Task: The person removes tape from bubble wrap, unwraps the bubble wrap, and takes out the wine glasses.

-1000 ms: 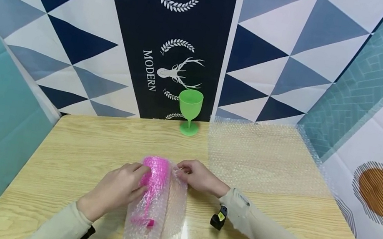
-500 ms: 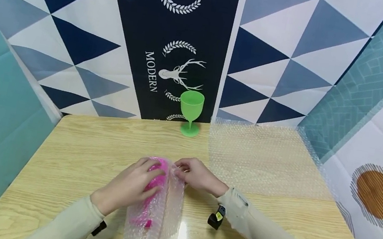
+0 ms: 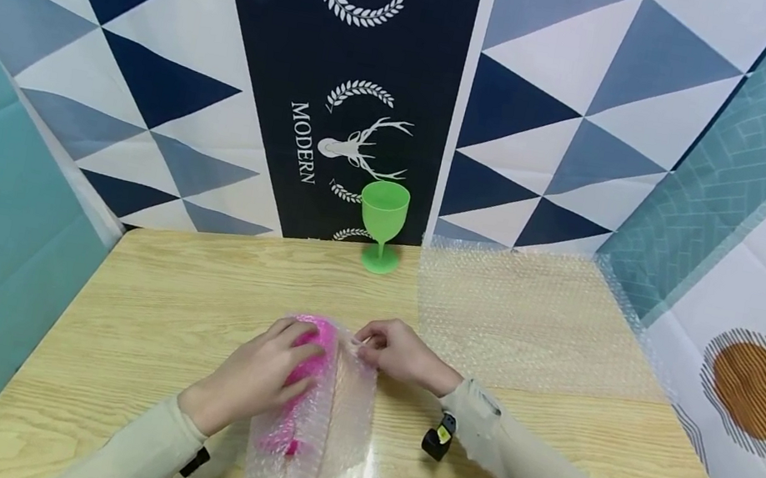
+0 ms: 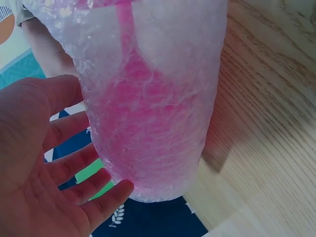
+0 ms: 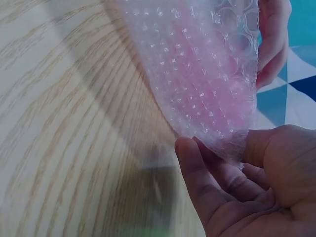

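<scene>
A pink goblet [image 4: 143,113] lies on its side, rolled in clear bubble wrap [image 3: 345,427] near the middle of the table. My left hand [image 3: 253,380] rests over the roll with its fingers spread and relaxed; the left wrist view shows the fingertips touching the wrap. Between thumb and fingers, my right hand [image 3: 403,356] pinches the far corner of the wrap's loose right flap. The right wrist view has this pinched corner [image 5: 229,145] up close. Part of the goblet's bowl is hidden under the left hand.
A green goblet [image 3: 384,209] stands upright at the table's back edge, against the patterned wall. To its right, a flat sheet of bubble wrap [image 3: 529,323] covers the back right of the wooden table [image 3: 175,297].
My left hand has shifted right, farther over the wrapped goblet. My right hand went slightly left, then back right, still pinching the wrap's corner, and the flap spreads a little wider than half a second ago.
</scene>
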{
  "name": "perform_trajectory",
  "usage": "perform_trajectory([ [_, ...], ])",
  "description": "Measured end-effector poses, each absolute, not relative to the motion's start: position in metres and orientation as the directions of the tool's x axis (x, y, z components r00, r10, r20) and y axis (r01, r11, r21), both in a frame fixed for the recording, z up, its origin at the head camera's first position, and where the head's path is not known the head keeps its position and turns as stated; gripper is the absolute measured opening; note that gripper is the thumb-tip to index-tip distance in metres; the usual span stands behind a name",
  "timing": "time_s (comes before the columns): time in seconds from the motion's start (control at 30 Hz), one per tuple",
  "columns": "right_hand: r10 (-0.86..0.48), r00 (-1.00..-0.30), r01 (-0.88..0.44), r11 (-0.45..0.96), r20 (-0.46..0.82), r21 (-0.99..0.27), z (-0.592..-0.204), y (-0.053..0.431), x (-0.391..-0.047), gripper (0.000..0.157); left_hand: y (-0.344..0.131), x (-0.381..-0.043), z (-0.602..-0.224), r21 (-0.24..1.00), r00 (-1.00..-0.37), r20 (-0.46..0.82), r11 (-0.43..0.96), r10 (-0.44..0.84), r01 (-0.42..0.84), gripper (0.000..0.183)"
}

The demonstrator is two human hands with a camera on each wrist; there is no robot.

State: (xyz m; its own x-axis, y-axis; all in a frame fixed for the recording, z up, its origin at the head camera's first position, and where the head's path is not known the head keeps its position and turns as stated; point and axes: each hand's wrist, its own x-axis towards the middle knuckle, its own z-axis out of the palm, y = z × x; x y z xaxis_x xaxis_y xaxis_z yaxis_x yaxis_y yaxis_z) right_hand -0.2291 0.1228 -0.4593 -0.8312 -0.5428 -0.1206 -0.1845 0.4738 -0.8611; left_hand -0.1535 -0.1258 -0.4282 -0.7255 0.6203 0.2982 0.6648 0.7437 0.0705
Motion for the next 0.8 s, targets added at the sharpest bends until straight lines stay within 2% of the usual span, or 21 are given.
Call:
perform_trajectory([
  [0.2,-0.526,-0.842,-0.187,0.497,-0.123,-0.847,-0.466,0.131,-0.230,0.017,-0.132,-0.152,-0.429,0.104,-0.762,0.287,0.772,0.580,0.627,0.038],
  [0.4,-0.537,-0.834,-0.184,0.487,-0.126,-0.854,-0.465,0.132,-0.230,0.020,-0.133,-0.152,-0.431,0.095,-0.759,0.289,0.771,0.583,0.629,0.038],
  [0.8,-0.580,-0.814,-0.355,0.476,0.016,-0.804,-0.435,0.109,-0.244,0.035,-0.126,-0.153,-0.431,0.036,-0.720,0.300,0.747,0.626,0.664,0.037],
])
